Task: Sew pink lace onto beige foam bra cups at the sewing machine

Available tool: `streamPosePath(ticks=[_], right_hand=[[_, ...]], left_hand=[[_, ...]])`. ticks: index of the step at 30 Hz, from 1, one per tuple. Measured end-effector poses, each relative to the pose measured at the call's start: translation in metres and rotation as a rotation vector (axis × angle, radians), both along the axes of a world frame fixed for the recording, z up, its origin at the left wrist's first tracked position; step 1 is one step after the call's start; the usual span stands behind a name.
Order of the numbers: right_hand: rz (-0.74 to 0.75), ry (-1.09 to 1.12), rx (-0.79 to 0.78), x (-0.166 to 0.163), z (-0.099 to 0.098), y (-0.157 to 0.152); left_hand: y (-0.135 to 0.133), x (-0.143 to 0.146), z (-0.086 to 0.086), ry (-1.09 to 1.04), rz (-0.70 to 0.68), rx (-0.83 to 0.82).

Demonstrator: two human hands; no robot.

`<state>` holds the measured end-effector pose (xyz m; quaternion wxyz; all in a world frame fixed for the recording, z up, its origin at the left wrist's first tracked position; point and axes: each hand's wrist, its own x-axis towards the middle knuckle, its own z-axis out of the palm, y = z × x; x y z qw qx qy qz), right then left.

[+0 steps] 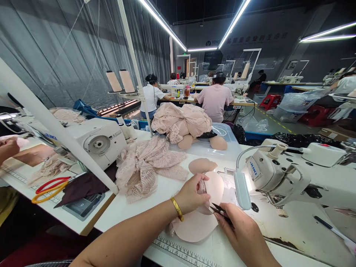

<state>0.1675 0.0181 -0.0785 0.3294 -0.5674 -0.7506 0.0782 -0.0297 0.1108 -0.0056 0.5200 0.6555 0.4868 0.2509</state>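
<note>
The left hand (194, 194) has its thumb and fingers pressed together on the thin edge of a beige piece (205, 212), and on this wrist there is a gold bracelet (177, 208). The right hand (240, 226) is closed around black snips (222, 213). The blades are a little apart, and their tips are at the edge of the piece, just beside the left fingers; whether they touch it, I cannot tell.

The piece is above the table (125, 209), in front of the person. Under it lies a round beige pad (196, 228), near the ruler marks (178, 254) of the table edge. Another pad (215, 185) is behind the left hand, and smaller pads (201, 165) lie behind this one.

To the left of them is a lace bundle (147, 167). Farther back, a bigger lace pile (182, 120) rests on a clear plastic box (230, 139).

To the right, a lamp (242, 189) hangs down beside a white sewing machine (267, 170). A pen (328, 226) lies at the far right.

On the neighbouring table at left are red and yellow scissors (51, 187), dark cloth (86, 189) and a second machine (97, 142). At the left border, a co-worker's hand (8, 148) is seen.
</note>
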Motion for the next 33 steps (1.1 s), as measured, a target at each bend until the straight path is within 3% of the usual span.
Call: streamPosePath(ticks=[3,9,16,19,33], right_hand=[[0.032,0.026,0.032,-0.001,0.006,-0.001],[0.316,0.112,0.197,-0.008,0.022,-0.007],[0.089,0.105,-0.033,0.001,0.015,-0.008],[0.059,0.064,-0.08,0.0,0.014,-0.008],[-0.018,-0.11,0.006,-0.005,0.008,-0.006]], left_hand=[[-0.001,0.0,-0.002,-0.009,-0.015,0.021],[0.001,0.001,-0.009,-0.038,-0.028,0.117],[-0.001,0.001,-0.005,-0.034,-0.011,0.165],[-0.003,0.001,-0.004,-0.052,-0.004,0.148],[-0.004,0.002,-0.012,-0.118,-0.015,0.139]])
